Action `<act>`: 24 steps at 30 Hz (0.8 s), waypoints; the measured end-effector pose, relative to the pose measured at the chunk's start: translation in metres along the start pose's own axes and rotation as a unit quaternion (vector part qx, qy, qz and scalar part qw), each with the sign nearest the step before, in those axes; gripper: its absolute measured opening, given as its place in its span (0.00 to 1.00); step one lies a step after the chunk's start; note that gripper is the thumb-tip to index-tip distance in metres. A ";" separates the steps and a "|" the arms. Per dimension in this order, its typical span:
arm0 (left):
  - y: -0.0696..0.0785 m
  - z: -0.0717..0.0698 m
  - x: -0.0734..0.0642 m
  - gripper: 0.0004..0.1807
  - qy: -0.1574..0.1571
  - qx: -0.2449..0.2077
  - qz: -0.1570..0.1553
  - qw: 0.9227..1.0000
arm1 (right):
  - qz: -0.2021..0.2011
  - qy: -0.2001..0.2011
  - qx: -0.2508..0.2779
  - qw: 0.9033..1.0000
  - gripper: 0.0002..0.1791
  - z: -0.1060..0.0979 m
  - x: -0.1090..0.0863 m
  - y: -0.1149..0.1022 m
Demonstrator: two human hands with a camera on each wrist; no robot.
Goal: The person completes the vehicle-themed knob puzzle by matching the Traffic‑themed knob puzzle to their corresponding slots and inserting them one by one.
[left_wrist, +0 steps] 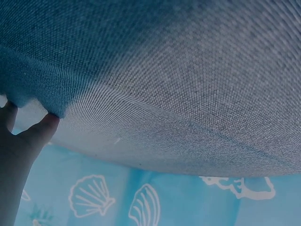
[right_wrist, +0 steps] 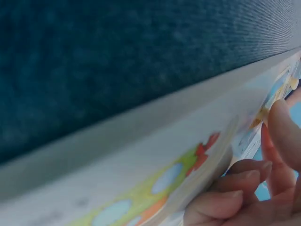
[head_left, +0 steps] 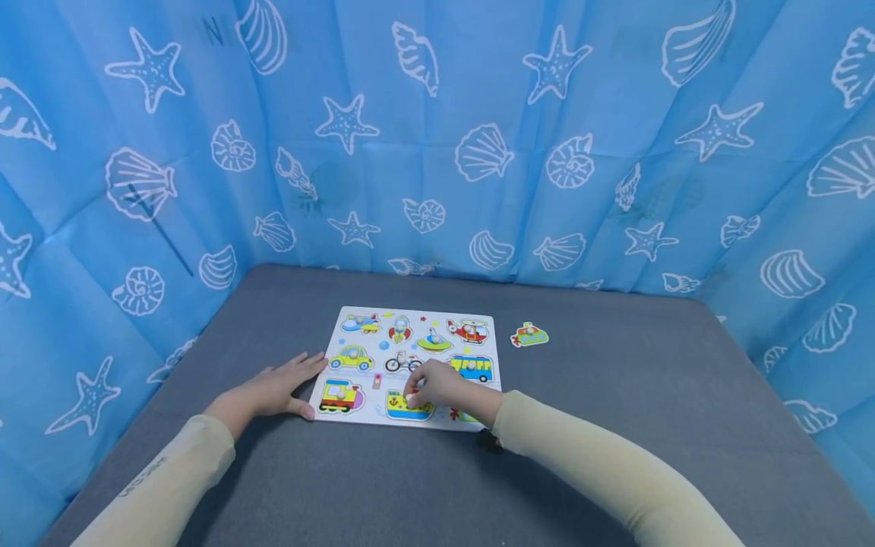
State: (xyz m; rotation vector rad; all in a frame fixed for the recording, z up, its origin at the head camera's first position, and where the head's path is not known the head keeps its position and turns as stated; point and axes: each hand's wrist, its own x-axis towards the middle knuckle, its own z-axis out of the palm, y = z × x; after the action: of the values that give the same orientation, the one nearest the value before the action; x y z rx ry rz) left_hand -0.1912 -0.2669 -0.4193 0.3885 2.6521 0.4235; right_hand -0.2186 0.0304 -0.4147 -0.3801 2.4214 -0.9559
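Observation:
A white puzzle board (head_left: pixel 372 419) with vehicle pictures lies on the grey table. My right hand (head_left: pixel 440 382) is over its lower middle, thumb and finger pinching the knob of the ship puzzle piece (head_left: pixel 403 410), which lies at its picture on the board. In the right wrist view, curled fingers (right_wrist: pixel 221 207) hang close over the printed submarine picture (right_wrist: pixel 162 181). My left hand (head_left: pixel 280 387) rests at the board's left edge, fingers spread and touching it; only part of that hand (left_wrist: pixel 28 136) shows in the left wrist view.
A loose submarine puzzle piece (head_left: pixel 529 335) with a knob lies on the table right of the board. Knobbed pieces such as the car (head_left: pixel 352 358), train (head_left: pixel 340 395) and bus (head_left: pixel 472 369) sit on the board. A blue shell-patterned curtain (head_left: pixel 424 152) hangs behind the table (head_left: pixel 615 365).

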 end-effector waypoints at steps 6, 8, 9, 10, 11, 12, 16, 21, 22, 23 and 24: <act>-0.001 0.002 0.002 0.60 0.001 -0.002 -0.001 1.000 | -0.013 -0.005 0.012 1.000 0.05 -0.006 -0.004 0.005; -0.001 0.002 0.002 0.60 0.001 0.000 0.000 1.000 | -0.016 -0.002 0.031 0.999 0.07 -0.011 -0.006 0.009; -0.002 0.002 0.003 0.60 0.001 0.000 -0.001 1.000 | -0.017 0.003 0.040 0.999 0.07 -0.014 -0.008 0.011; -0.002 0.003 0.003 0.60 0.001 -0.001 -0.001 1.000 | -0.017 0.007 0.049 0.999 0.08 -0.016 -0.010 0.014; -0.002 0.003 0.003 0.60 0.001 -0.001 -0.001 1.000 | -0.017 0.013 0.055 0.998 0.08 -0.020 -0.012 0.016; -0.002 0.003 0.003 0.61 0.000 -0.001 0.000 1.000 | -0.014 0.018 0.059 0.998 0.08 -0.023 -0.014 0.018; -0.001 0.002 0.002 0.60 0.001 -0.006 -0.002 1.000 | -0.014 0.037 0.065 0.997 0.07 -0.036 -0.019 0.028; -0.002 0.002 0.003 0.61 0.000 -0.005 -0.003 1.000 | -0.025 0.053 0.077 0.995 0.09 -0.052 -0.024 0.041; -0.002 0.003 0.003 0.61 -0.001 -0.004 -0.003 1.000 | -0.024 0.056 0.083 0.995 0.09 -0.056 -0.025 0.044; -0.003 0.003 0.004 0.61 -0.001 -0.004 -0.003 1.000 | -0.027 0.058 0.083 0.994 0.09 -0.059 -0.026 0.047; -0.003 0.004 0.004 0.61 -0.001 -0.003 -0.003 1.000 | -0.026 0.062 0.086 0.994 0.10 -0.063 -0.027 0.049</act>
State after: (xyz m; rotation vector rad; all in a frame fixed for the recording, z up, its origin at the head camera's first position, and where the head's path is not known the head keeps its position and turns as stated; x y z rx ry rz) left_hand -0.1938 -0.2677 -0.4254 0.3785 2.6485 0.4283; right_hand -0.2341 0.1118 -0.4005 -0.3325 2.4250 -1.2350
